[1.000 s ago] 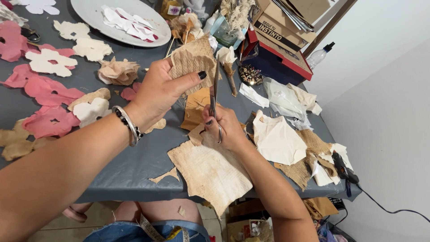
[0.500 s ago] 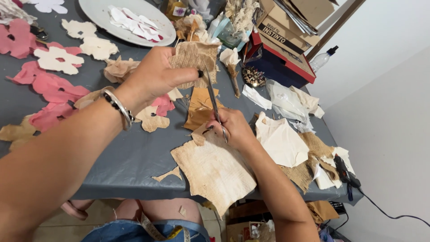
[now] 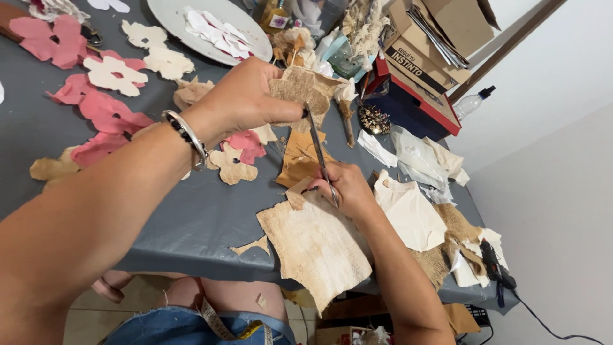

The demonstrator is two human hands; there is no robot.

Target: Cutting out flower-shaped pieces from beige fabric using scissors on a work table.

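Tan paper piece point(image 3: 305, 89), one pair of scissors point(image 3: 319, 156), two hands.

The surface point(image 3: 191, 217) carries flower cut-outs point(image 3: 108, 96) along its left side; a plate point(image 3: 172, 19) with paper scraps point(image 3: 214, 35) on it sits at the far edge; stacked boxes point(image 3: 421, 70) fill the far right corner; a large torn sheet point(image 3: 316, 246) overhangs the near edge; cloth pieces point(image 3: 408, 214) lie right of it; a glue gun point(image 3: 495, 268) rests at the near right corner.
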